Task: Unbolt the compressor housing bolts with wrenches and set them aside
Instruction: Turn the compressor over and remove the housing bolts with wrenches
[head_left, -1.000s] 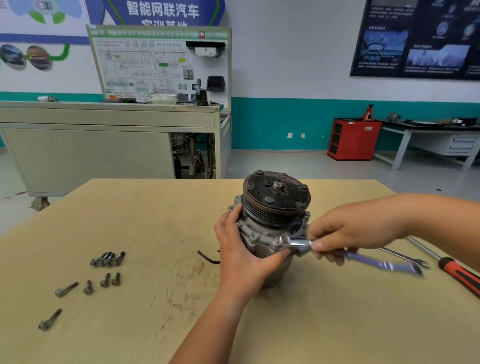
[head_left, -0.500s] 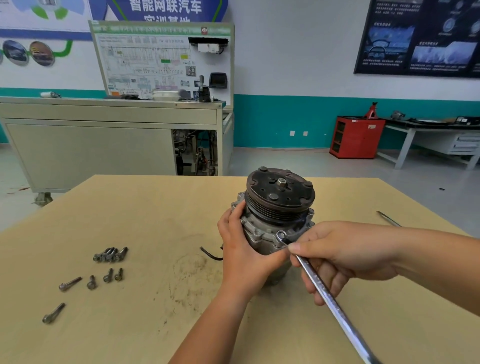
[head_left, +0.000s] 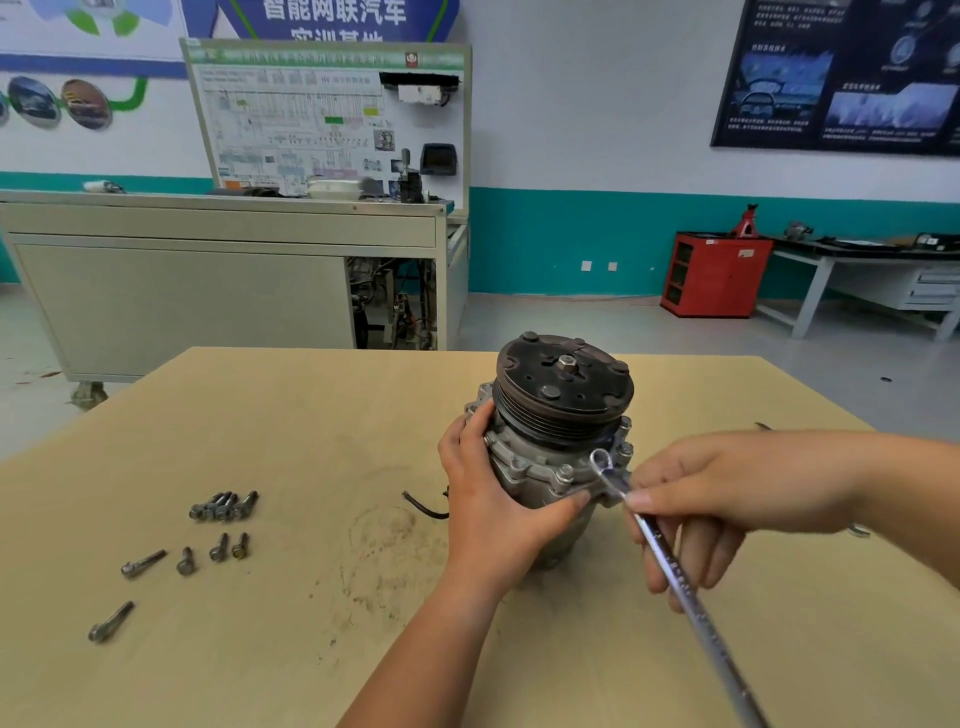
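The wrench (head_left: 675, 577) has swung from pointing right across the bench (head_left: 311, 415) to slanting toward the frame's lower right, the right hand (head_left: 727, 499) following beside the compressor (head_left: 545, 457).

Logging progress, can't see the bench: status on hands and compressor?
Left hand grips compressor. Right hand holds wrench, ring end at its rim. Loose bolts lie left on table. Nothing blocking.

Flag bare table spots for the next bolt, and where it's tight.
Bare: the table from the loose bolts back to its far edge; the stained strip between those bolts and the left hand; the near edge left of that forearm. Crowded: round the compressor, where the left hand, right hand and wrench meet.
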